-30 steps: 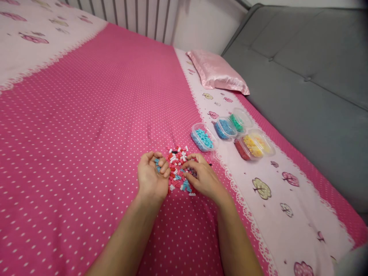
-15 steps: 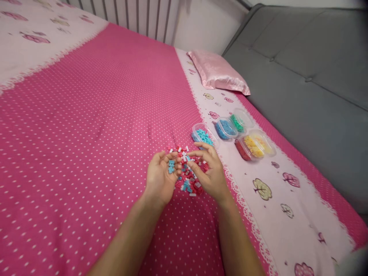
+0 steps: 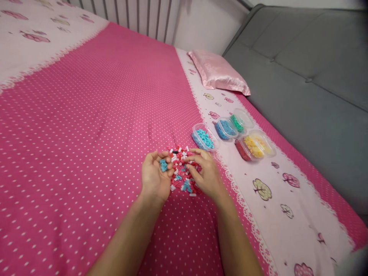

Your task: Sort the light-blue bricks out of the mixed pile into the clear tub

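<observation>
My left hand (image 3: 156, 174) is cupped palm-up and cradles several small light-blue building blocks (image 3: 163, 165). Right beside it on the bed lies a loose pile of tiny building blocks (image 3: 178, 184) in red, pink, white and light blue, with one black piece near the far side. Over the right part of this pile hovers my right hand (image 3: 205, 173), its fingers apart and curved down; no block shows between them. Just beyond it stands a clear tub of light-blue blocks (image 3: 204, 138).
Farther right are clear tubs with darker blue blocks (image 3: 226, 128), green blocks (image 3: 237, 123), red blocks (image 3: 242, 150) and yellow blocks (image 3: 254, 146). A pink satin pillow (image 3: 217, 73) lies near the grey padded headboard (image 3: 304, 57). The bedspread (image 3: 100, 126) is pink with white dots.
My left hand has shifted slightly left with its light-blue blocks. My right hand has drawn back from the left one and sits lower over the pile, uncovering more of the light-blue tub.
</observation>
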`<state>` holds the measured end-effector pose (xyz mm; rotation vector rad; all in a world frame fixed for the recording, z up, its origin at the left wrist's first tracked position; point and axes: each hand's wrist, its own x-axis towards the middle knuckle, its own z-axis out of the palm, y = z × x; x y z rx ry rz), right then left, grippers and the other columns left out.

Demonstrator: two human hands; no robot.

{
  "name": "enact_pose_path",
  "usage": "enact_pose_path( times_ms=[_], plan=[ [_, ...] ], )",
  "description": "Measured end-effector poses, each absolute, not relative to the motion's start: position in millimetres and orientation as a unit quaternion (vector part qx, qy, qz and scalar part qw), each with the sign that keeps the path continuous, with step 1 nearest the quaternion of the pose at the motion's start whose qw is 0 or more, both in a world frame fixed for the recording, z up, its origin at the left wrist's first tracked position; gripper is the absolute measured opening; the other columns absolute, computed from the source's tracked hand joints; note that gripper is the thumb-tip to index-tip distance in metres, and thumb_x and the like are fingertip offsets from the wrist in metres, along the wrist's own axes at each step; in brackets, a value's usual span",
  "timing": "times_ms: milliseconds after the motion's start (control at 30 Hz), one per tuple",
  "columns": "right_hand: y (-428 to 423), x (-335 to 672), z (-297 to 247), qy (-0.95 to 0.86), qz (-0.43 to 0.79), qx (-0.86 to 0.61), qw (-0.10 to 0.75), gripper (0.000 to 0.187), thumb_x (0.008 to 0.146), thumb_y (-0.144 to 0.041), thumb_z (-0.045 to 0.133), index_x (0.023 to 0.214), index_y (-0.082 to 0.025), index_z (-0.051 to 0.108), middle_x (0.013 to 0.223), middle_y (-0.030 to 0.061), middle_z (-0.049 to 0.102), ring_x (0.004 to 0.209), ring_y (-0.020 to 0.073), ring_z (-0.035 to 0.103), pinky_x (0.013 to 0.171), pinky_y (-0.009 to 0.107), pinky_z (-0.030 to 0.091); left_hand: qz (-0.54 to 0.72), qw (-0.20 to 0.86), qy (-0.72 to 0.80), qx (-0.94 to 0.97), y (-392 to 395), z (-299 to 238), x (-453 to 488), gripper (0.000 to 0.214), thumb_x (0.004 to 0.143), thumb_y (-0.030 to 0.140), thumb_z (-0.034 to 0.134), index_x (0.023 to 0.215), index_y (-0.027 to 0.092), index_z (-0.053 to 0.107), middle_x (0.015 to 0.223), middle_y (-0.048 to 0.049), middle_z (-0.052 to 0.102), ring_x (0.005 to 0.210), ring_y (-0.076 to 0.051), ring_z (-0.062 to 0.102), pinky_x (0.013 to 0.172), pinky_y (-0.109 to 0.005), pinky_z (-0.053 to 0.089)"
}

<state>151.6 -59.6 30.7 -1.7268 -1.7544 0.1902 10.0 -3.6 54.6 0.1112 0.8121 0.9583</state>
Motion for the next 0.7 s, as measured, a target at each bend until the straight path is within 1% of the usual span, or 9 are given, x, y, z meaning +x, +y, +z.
enact_pose_path(
  times_ms=[100,167,267,367,500,600,700],
  plan=[
    [-60.8,152.1,27.2,-0.699,0.09,-0.666,0.246,0.018,0.082,-0.019,0.057,0.095,-0.021,0.07,0.121,0.0093,0.057,0.116,0.0246,0.047,0.1,0.045,0.037,0.457,0.804,0.378,0.045,-3.1,54.4,8.7,0.028,0.084,0.019,0.033,0.061,0.015,0.047,0.049,0.0019,0.038,0.038,-0.007,0.033,0.034,-0.017,0.023],
    [-61.3,151.1,26.7,-0.707,0.096,-0.671,0.203,0.018,0.082,-0.018,0.057,0.095,-0.02,0.07,0.127,0.0094,0.055,0.121,0.0258,0.042,0.103,0.047,0.035,0.455,0.807,0.374,0.043,-3.1,54.5,8.6,0.028,0.084,0.02,0.033,0.06,0.015,0.047,0.048,0.0027,0.037,0.037,-0.007,0.031,0.034,-0.018,0.022],
    [-61.2,150.3,26.4,-0.702,0.095,-0.684,0.173,0.018,0.081,-0.017,0.059,0.094,-0.019,0.071,0.129,0.0098,0.054,0.123,0.0264,0.04,0.105,0.046,0.033,0.452,0.809,0.374,0.041,-3.3,55.4,8.9,0.029,0.084,0.02,0.034,0.059,0.015,0.047,0.046,0.003,0.036,0.037,-0.007,0.03,0.034,-0.018,0.022],
    [-60.6,151.5,25.4,-0.701,0.09,-0.684,0.181,0.016,0.081,-0.018,0.059,0.091,-0.018,0.072,0.128,0.0103,0.055,0.122,0.0255,0.042,0.105,0.044,0.033,0.449,0.809,0.376,0.038,-3.6,56.3,9.4,0.03,0.085,0.02,0.033,0.059,0.015,0.047,0.046,0.0028,0.036,0.037,-0.007,0.031,0.034,-0.018,0.022],
    [-60.7,154.2,25.1,-0.702,0.091,-0.676,0.204,0.016,0.082,-0.017,0.057,0.089,-0.018,0.071,0.126,0.0111,0.056,0.12,0.025,0.044,0.104,0.044,0.034,0.45,0.809,0.376,0.034,-3.3,55.1,10.8,0.029,0.084,0.02,0.034,0.058,0.015,0.047,0.047,0.0023,0.037,0.038,-0.007,0.032,0.034,-0.018,0.023],
    [-61.0,155.8,27.1,-0.695,0.092,-0.672,0.239,0.015,0.082,-0.017,0.057,0.089,-0.018,0.07,0.124,0.0113,0.057,0.119,0.0245,0.045,0.103,0.044,0.036,0.45,0.81,0.374,0.034,-3.0,53.1,12.1,0.029,0.084,0.019,0.034,0.059,0.015,0.048,0.047,0.0015,0.039,0.038,-0.008,0.034,0.034,-0.018,0.025],
    [-60.6,155.8,31.6,-0.68,0.08,-0.669,0.288,0.015,0.083,-0.019,0.056,0.091,-0.018,0.069,0.121,0.0114,0.058,0.117,0.024,0.048,0.101,0.044,0.038,0.452,0.806,0.38,0.035,-3.2,52.1,13.6,0.029,0.083,0.019,0.034,0.06,0.013,0.05,0.05,-0.0009,0.044,0.041,-0.008,0.041,0.037,-0.018,0.033]
  ],
)
